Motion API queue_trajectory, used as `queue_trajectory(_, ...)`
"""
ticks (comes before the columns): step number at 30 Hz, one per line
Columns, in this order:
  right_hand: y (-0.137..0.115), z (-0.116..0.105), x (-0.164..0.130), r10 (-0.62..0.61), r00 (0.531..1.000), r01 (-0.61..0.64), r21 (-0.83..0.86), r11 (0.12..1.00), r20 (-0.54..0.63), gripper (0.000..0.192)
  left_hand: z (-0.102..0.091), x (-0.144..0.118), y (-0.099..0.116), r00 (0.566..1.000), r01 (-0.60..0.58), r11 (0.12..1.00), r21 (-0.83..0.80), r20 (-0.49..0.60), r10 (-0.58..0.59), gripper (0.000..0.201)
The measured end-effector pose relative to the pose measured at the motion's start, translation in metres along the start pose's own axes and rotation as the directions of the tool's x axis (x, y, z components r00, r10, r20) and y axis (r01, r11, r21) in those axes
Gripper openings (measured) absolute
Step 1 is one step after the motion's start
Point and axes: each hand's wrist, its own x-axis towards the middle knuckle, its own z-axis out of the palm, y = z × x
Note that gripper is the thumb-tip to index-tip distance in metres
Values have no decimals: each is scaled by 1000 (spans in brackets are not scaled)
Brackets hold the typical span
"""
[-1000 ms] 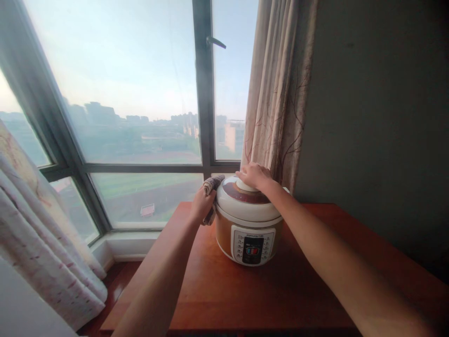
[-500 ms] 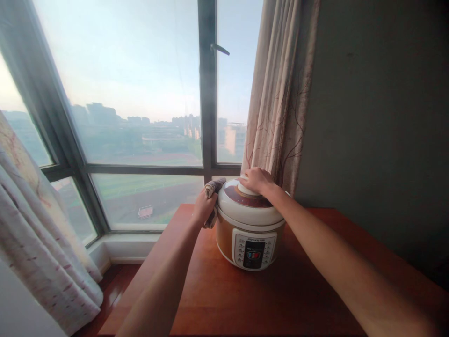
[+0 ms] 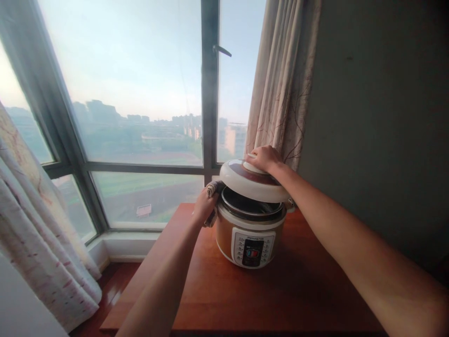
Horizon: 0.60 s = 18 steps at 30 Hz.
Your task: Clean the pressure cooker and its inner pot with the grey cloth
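The cooker (image 3: 224, 229) stood on the table (image 3: 210, 295), its panel (image 3: 252, 249) facing the near side. The right hand (image 3: 265, 158) was closed on the knob (image 3: 254, 167) of the lid (image 3: 238, 181), which it held raised and tilted, so that the dark pot (image 3: 245, 204) was visible below. The left hand (image 3: 204, 207) was gripping a cloth (image 3: 212, 188) at the cooker's left side.

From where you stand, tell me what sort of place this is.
Probably an upper-floor room in a home: patterned curtains hang beside tall windows that look down on a green field, and an electric cooker stands on a reddish-brown table.
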Motion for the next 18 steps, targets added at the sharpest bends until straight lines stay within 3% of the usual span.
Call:
queue_trajectory(5,3,0,-2,-24,1000,24,-16,1000,-6,49,0,1,-1,1000,-9,1000,30,-4,9,28)
queue_trajectory(9,24,-1,-13,-25,999,24,-5,1000,-32,42,0,2,-4,1000,-10,999,53,-7,11,29)
queue_trajectory(13,67,-6,-30,-2,998,-1,-35,999,-65,38,0,3,-5,1000,-10,998,57,-15,11,31)
queue_trajectory(18,139,-9,-58,51,998,-54,-111,992,-28,33,1,4,-4,1000,-21,998,52,-3,21,34)
